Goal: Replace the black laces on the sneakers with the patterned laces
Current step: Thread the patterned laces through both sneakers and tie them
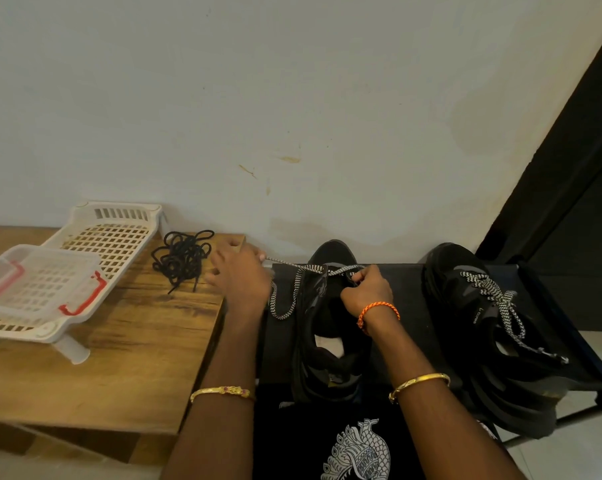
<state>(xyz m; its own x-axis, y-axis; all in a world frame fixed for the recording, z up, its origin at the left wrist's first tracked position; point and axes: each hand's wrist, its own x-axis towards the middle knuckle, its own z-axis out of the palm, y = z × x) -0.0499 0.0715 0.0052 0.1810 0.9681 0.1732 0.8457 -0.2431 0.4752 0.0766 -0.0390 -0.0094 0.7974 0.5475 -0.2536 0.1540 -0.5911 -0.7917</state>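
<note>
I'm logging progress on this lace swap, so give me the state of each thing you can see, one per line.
Left hand: pinching the patterned lace end.
Right hand: gripping the lace at the eyelets.
Middle sneaker: barely laced, patterned lace hanging loose.
Right sneaker: laced with a patterned lace, tied.
Black laces: removed, heaped on the wooden table.
White basket: nothing visible inside.
Clear box: upside down in the basket.
</note>
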